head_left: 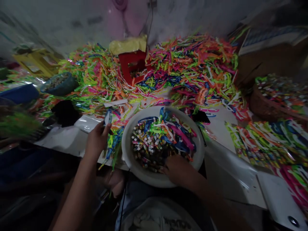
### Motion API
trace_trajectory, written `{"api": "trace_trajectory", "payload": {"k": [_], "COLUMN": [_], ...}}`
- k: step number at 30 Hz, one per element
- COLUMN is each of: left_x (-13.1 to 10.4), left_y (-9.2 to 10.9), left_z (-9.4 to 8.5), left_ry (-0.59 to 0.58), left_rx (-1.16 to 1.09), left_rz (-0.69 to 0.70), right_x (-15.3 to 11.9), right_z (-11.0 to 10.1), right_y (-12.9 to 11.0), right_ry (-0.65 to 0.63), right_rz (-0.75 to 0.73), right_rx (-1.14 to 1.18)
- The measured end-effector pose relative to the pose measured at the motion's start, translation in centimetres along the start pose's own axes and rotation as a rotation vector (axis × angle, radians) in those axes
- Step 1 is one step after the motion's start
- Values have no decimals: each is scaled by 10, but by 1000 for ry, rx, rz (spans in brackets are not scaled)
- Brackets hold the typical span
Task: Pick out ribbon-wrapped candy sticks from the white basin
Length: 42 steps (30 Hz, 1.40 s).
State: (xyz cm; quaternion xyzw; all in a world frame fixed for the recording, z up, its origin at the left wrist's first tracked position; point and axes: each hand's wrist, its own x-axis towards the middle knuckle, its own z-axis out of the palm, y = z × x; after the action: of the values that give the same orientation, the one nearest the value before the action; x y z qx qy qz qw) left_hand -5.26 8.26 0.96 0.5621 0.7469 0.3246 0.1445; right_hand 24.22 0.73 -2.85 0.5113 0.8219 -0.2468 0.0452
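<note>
A round white basin sits at the table's front edge. In it lie many small cylindrical pieces with white tops and, behind them, a tangle of coloured strips. My right hand reaches into the front of the basin, its fingertips down among the small dark pieces; what they hold, if anything, is hidden. Left of the basin, my left hand is raised and closed around a bunch of coloured strips that hangs down beside the basin, with a pale end above the fingers.
Heaps of neon strips cover the table's back around a red stool. Bowls and a yellow stool stand at left. Bundled strips and a full basket are at right. Another person's arm shows at far left.
</note>
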Motion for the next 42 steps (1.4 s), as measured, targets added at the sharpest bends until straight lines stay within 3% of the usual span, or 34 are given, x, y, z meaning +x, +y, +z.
{"api": "trace_trajectory", "payload": {"k": [3,5,7,9,11,13,17,21,27,31,35,39,42], "left_x": [8,1,-13,-30,-44,-51,-43,-24,-10,-3,-8,-44,-80], "left_y": [-5,5,24,48,69,81,79,76,95,98,90,73,55], "left_z": [5,19,41,69,94,110,111,104,127,116,79,44,35], "left_ry": [32,57,-42,-250,-385,-424,-469,-451,-531,-548,-552,-463,-353], "left_rx": [343,290,131,48,157,287,334,343,415,388,272,-6,-26], "left_rz": [56,146,302,495,616,675,722,730,769,781,821,950,1004], "right_x": [-2,-5,-8,-10,-10,-10,-8,-6,-3,-1,4,7,7], "right_z": [-1,-3,-5,-6,-5,-4,1,4,5,8,12,12,10], "right_y": [0,3,7,10,13,16,23,27,28,28,31,34,36], "right_ry": [11,-6,-41,-93,-91,3,227,295,431,525,581,614,603], "right_rz": [-60,-111,-164,-224,-255,-218,-106,-82,-18,-10,-54,-36,68], "right_rx": [59,194,375,518,591,643,842,943,1029,1149,1205,1190,1119]}}
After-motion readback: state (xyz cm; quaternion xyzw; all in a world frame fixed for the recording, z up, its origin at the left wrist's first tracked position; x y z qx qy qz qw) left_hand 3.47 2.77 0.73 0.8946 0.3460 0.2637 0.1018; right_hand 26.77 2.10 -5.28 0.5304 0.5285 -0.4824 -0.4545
